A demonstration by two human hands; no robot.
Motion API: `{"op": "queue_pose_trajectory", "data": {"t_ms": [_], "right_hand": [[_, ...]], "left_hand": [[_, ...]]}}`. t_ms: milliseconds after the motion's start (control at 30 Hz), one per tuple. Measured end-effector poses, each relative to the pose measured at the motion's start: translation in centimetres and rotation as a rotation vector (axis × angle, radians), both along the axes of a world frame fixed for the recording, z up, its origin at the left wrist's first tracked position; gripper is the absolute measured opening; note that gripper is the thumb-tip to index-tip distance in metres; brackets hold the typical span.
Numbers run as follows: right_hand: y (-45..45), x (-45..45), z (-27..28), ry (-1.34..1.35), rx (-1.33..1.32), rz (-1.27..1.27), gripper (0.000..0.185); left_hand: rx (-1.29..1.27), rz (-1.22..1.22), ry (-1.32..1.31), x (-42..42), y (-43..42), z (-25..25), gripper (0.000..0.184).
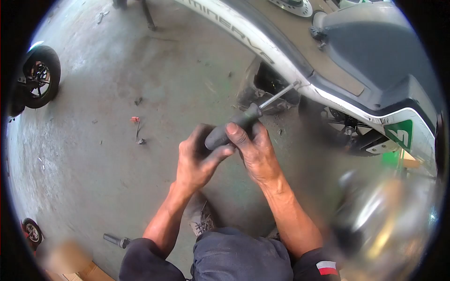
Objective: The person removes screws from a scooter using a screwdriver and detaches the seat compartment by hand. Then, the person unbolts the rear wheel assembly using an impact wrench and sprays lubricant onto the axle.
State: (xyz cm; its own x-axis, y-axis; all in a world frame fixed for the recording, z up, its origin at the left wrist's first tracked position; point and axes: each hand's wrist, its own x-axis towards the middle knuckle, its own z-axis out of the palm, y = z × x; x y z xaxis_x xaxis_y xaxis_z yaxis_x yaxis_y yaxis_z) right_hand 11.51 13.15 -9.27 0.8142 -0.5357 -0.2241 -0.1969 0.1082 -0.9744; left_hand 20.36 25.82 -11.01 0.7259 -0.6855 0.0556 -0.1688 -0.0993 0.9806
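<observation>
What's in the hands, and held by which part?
A screwdriver, by its handle: left hand at the butt end, right hand nearer the shaft.

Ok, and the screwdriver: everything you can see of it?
Screwdriver: thick, dark grey handle with a matte, rubber- or plastic-like look, flared into a collar at the shaft end. The shaft is slim, straight and silvery, apparently metal. It slants up and right in the view, its far end at the lower edge of the white body panel; tip type and firm contact can't be told. The right hand grips the handle, thumb on top; the left hand is at the butt, grip unclear.
</observation>
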Motion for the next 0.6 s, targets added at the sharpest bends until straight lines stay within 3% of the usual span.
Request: {"op": "queue_pose_trajectory", "data": {"t_ms": [33,67,133,167,200,300,433,467,600], "right_hand": [[0.2,-0.1,-0.2,-0.032,0.033,-0.030,0.044],[0.5,-0.2,-0.4,-0.065,0.065,-0.059,0.044],[0.8,0.0,-0.3,-0.131,0.264,-0.111,0.043],[0.9,-0.1,-0.3,-0.131,0.225,-0.099,0.042],[0.9,0.0,-0.1,-0.133,0.184,-0.090,0.041],[0.5,0.1,1.0,-0.070,0.073,-0.069,0.042],[0.5,0.9,2.3,-0.050,0.087,-0.065,0.046],[0.4,0.8,1.8,-0.030,0.026,-0.046,0.049],[-0.5,0.4,0.5,0.067,-0.045,-0.052,0.054]], "left_hand": [[0.014,-0.041,0.075,0.5,0.4,-0.4,0.054],[-0.091,-0.225,0.606,1.5,1.0,-2.5,0.066],[0.043,-0.225,0.951,1.7,0.2,0.6,0.071],[0.118,-0.224,1.129,1.6,0.0,1.6,0.074],[-0.028,-0.285,1.286,1.8,-0.1,1.1,0.066],[-0.065,-0.115,1.020,1.2,-0.4,1.0,0.067],[-0.168,0.096,-0.073,-0.6,-1.3,-0.3,0.051],[-0.157,0.089,-0.055,-0.5,-0.9,-0.4,0.045],[-0.193,-0.298,1.095,2.0,-0.1,0.2,0.053]]}}
